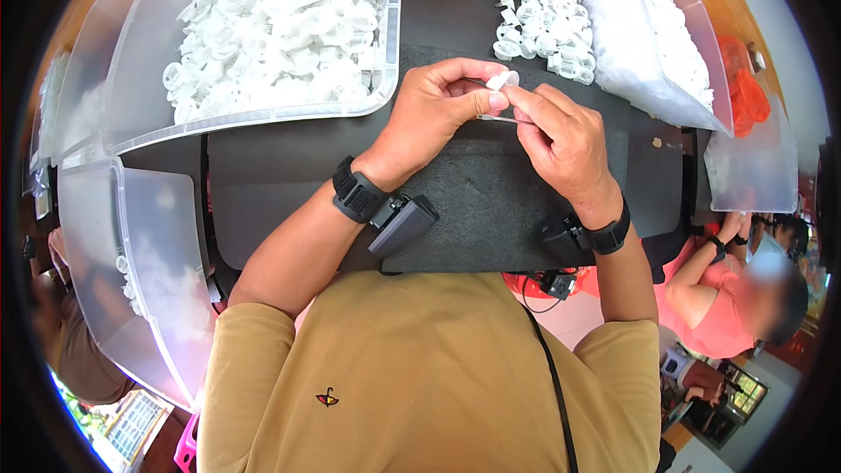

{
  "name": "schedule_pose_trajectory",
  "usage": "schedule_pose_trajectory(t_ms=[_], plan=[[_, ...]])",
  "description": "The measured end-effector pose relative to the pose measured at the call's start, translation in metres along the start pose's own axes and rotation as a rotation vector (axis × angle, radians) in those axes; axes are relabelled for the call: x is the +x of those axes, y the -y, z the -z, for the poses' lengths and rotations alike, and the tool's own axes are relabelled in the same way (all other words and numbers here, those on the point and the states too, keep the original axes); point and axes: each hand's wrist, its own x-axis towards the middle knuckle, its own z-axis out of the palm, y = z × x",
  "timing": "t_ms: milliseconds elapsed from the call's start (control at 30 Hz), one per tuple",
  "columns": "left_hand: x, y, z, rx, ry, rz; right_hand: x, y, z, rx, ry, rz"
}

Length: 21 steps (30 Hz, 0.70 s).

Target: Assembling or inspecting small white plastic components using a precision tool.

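Note:
My left hand [438, 109] pinches a small white plastic cap-like part [502, 80] between thumb and forefinger, above the dark mat. My right hand [565, 136] is closed beside it, its fingertips at the part's right side. A slim, light-coloured stick-like tool [501, 118] pokes out from the right fingers toward the left hand; its far end is too small to make out. Straight ahead, a loose pile of similar white parts [543, 26] lies on the dark table [447, 0].
A clear bin [263, 123] heaped with white parts stands at the far left. Another clear bin [701, 109] with a bag of white parts is at the right. Below the left bin sits a third clear bin [158, 298]. A person in pink [710, 298] works at the right.

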Motion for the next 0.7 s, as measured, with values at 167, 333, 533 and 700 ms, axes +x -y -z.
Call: schedule_pose_trajectory(t_ms=[167,333,533,700], plan=[[0.003,0.001,0.0,0.083,0.028,0.027,-0.009,0.003,-0.006,0.081,-0.06,-0.095],[0.003,-0.009,0.0,0.007,0.054,0.054,0.002,0.015,0.016,0.554,-0.093,-0.558],[0.003,-0.007,-0.002,-0.03,0.072,0.008,0.0,-0.002,-0.005,0.812,-0.028,-0.682],[0.004,-0.003,0.001,0.01,0.083,-0.015,0.001,-0.002,-0.006,0.947,-0.047,-0.719]])
